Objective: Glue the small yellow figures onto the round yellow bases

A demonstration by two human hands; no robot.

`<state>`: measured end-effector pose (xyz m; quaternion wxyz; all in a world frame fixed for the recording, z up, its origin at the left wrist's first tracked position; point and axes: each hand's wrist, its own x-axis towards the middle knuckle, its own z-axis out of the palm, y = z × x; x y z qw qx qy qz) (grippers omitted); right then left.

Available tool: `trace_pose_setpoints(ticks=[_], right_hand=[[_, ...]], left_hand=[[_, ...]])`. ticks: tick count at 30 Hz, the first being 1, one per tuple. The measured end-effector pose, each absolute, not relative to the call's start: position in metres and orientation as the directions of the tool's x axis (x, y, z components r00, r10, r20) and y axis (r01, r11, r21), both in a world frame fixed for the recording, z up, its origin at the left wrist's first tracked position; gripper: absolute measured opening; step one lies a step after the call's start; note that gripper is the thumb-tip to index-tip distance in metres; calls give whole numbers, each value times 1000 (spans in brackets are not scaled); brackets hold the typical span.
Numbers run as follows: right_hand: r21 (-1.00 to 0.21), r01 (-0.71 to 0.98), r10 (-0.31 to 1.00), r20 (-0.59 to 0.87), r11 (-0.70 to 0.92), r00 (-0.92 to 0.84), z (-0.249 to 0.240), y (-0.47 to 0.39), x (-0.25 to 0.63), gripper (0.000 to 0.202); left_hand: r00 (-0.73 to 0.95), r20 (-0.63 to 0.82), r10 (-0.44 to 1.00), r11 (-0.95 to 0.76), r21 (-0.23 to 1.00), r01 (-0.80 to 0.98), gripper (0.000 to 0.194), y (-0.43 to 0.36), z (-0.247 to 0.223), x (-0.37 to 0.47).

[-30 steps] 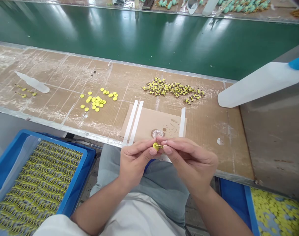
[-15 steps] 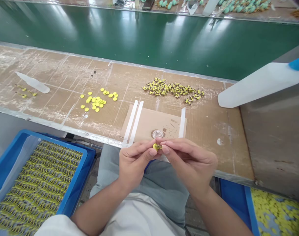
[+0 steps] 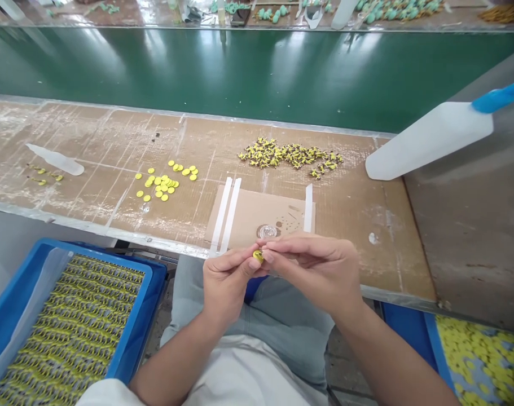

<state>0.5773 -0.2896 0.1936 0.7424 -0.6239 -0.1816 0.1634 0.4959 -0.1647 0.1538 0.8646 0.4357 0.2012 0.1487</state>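
Note:
Above the table's front edge, my left hand (image 3: pixel 225 285) pinches a small round yellow disc (image 3: pixel 257 256) between thumb and fingertips. My right hand (image 3: pixel 324 270) is closed at the same spot, its thumb and forefinger pinching a tiny dark-and-yellow piece against the disc; fingers hide most of that piece. Just beyond the fingertips, a small clear dish (image 3: pixel 267 232) sits on a taped cardboard sheet (image 3: pixel 257 211). Loose yellow discs (image 3: pixel 166 185) lie on the table to the left. Farther back is a heap of small yellow-and-black pieces (image 3: pixel 290 154).
A white bottle with a blue cap (image 3: pixel 430 141) leans by the metal panel at right. A blue tray (image 3: pixel 144 282) of yellow rows stands low left, and a bin of yellow discs (image 3: pixel 485 355) low right. A green belt (image 3: pixel 240 73) runs behind the table.
The camera view has shifted a little. My hands remain together around the disc, which now turns more of its face upward, and my right fingertips sit closer over it.

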Motion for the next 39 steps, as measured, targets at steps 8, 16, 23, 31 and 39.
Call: trace_pose_setpoints(ticks=[8,16,23,31,39], right_hand=[[-966,-128,508,3,223,861,191,-288,579,11],[-900,-337,681,-64,277,729,197,-293,580,10],[-863,-397,750,-33,312,661,196,-295,574,13],[-867,-414,760,-66,277,647,196,-301,572,16],[-863,-421,745,-81,281,663,195,-301,571,13]], left_hand=[[861,-238,448,601,794,-93,17,-166,159,500],[955,-51,294,633,759,-154,18,-155,151,499],[977,104,186,599,776,-197,15,-148,148,493],[986,52,159,570,811,-134,15,-147,153,491],[982,114,150,583,792,-182,14,-150,150,490]])
